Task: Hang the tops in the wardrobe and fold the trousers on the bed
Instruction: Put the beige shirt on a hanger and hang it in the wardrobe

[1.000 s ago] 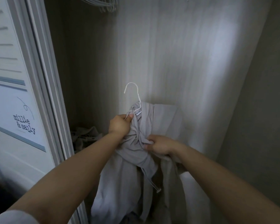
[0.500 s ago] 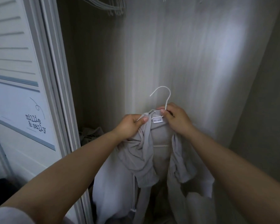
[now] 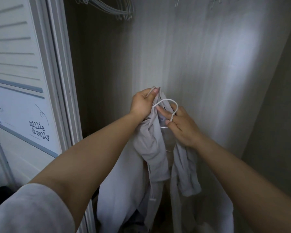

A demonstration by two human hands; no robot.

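step: hanging a top | your left hand (image 3: 144, 105) pinches the grey top (image 3: 155, 148) collar; right hand (image 3: 181, 126) grips the white hanger (image 3: 168, 105) neck | top's well below the empty hangers (image 3: 111, 9) | next: lift, hook it up there

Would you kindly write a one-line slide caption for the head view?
Left hand grips a grey top while right hand holds its white hanger inside the wardrobe.

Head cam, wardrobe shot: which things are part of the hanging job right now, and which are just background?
In use:
- grey top, on the hanger
- white hanger, hook held by the right hand
- left hand, pinching the top's collar

Background:
- spare hangers up on the rail
- wardrobe door with the lettered poster
- pale garments hanging below
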